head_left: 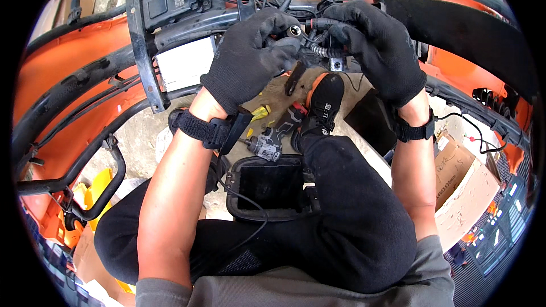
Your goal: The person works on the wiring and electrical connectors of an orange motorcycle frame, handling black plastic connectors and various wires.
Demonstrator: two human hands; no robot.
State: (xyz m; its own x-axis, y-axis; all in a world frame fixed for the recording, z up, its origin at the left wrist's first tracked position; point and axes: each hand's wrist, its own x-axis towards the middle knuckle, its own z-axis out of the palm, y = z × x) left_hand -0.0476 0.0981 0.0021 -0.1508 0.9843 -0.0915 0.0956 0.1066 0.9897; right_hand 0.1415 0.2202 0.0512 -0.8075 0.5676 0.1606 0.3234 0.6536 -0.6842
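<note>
Both my hands wear black knit gloves and are raised close together over the black tube frame (187,35). Between thumb and fingers, my left hand (250,51) pinches a round cable connector (294,31), its open metal end showing. Just right of it, my right hand (382,45) grips a black cable connector (320,23) with a reddish ring, pointing toward the left one. The two connectors are apart. Below them run a corrugated cable sleeve (319,50) and a small metal-faced block (336,64). My palms hide part of the cables.
A black box-shaped module (170,3) and loose black cables sit on the frame, amid orange body panels (79,51). A white panel (185,63) is left of my left hand. On the floor lie a power drill (267,144) and an open black bin (270,187); a cardboard box (463,185) stands right.
</note>
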